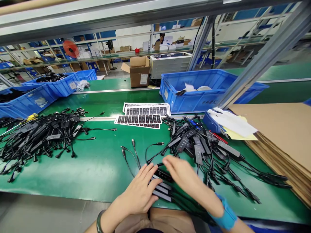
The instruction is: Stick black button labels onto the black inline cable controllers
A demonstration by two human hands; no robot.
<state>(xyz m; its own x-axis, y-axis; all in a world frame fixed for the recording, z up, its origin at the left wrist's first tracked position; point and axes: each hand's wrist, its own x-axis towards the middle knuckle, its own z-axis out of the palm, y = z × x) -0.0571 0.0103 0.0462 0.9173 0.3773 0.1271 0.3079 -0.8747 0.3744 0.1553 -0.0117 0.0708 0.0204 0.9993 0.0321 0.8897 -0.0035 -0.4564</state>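
My left hand [141, 191] lies across a row of black inline cable controllers [163, 195] with grey faces, at the front edge of the bench. Its fingers are stretched out and the thumb is spread over the controllers. Beside it, my right hand [183, 174] is closed, fingertips curled at the end of a black controller [164, 174] with a buttoned face; its grip is partly hidden. Thin cables with plugs [133, 142] run out beyond my left fingers. Sheets of black button labels [138, 119] lie further back.
A heap of black cabled controllers [198, 145] lies at right, another heap [48, 132] at left. Behind stand a blue bin [194, 100], more blue bins [41, 97] and a carton [139, 72]. White gloves [230, 121] rest by stacked cardboard [279, 129]. A metal post [262, 55] slants at right.
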